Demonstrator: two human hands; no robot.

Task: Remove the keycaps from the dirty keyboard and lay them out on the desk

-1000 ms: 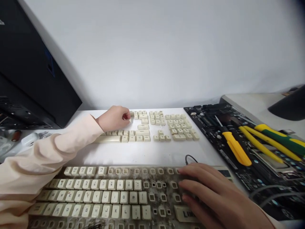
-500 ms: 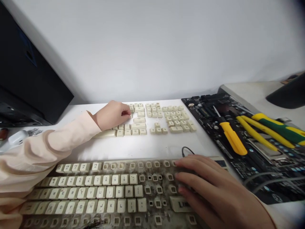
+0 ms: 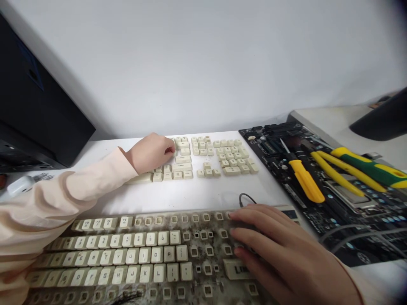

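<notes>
A dirty beige keyboard [image 3: 219,277] lies in front of me, its letter rows capped and many sockets bare. My right hand [image 3: 295,254] rests on its right part with fingers stretched out, holding nothing I can see. Behind the keyboard, loose cream keycaps [image 3: 182,167] lie on the white table, grouped like a keyboard layout. My left hand [image 3: 151,153] reaches into their left part with fingers curled and pressed together. What the fingertips pinch, if anything, is hidden. A long keycap [image 3: 141,178] lies partly behind my left wrist.
On the right a black motherboard [image 3: 273,156] carries a yellow screwdriver [image 3: 307,181], yellow-handled pliers [image 3: 341,173] and a green-and-yellow tool handle [image 3: 369,167]. A black case [image 3: 41,97] stands at left, near a white plug [image 3: 20,185]. A cable [image 3: 246,195] rises behind the keyboard.
The view has shifted slightly, moving most things a little left. My left hand stays among the loose keycaps, and my right hand stays on the keyboard.
</notes>
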